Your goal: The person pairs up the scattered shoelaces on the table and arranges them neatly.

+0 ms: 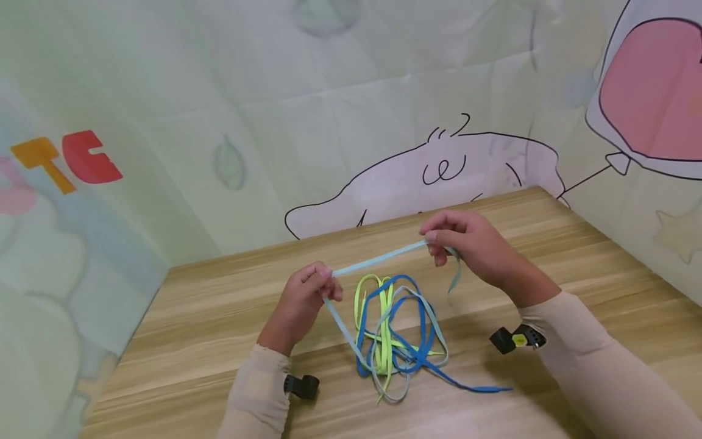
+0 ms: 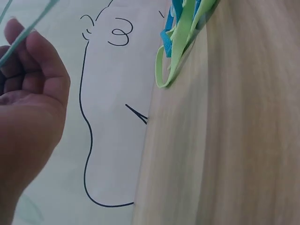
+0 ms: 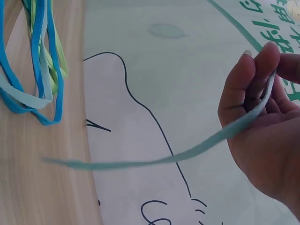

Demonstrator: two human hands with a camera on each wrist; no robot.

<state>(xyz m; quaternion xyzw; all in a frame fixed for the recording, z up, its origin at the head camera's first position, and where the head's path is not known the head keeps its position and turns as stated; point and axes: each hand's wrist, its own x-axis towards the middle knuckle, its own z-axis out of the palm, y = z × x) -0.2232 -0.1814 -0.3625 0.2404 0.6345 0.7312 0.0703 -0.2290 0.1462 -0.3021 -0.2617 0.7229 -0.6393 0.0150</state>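
A pale blue shoelace [image 1: 378, 259] stretches taut above the table between the two hands. My left hand [image 1: 307, 296] pinches it between thumb and fingers, and from there the lace runs down into a tangled pile. My right hand [image 1: 466, 244] pinches the lace near one end, whose loose tail [image 3: 187, 152] hangs past the palm. On the table below and between the hands lie a yellow-green shoelace [image 1: 384, 341] and a blue shoelace [image 1: 422, 311], looped over each other with part of the pale blue one. One blue lace end points to the right.
The wooden table [image 1: 219, 317] meets a printed cloth backdrop [image 1: 263, 152] at its back and sides. Black straps with small cameras sit on both wrists, the right one [image 1: 518, 339] over a beige sleeve [image 1: 603, 366].
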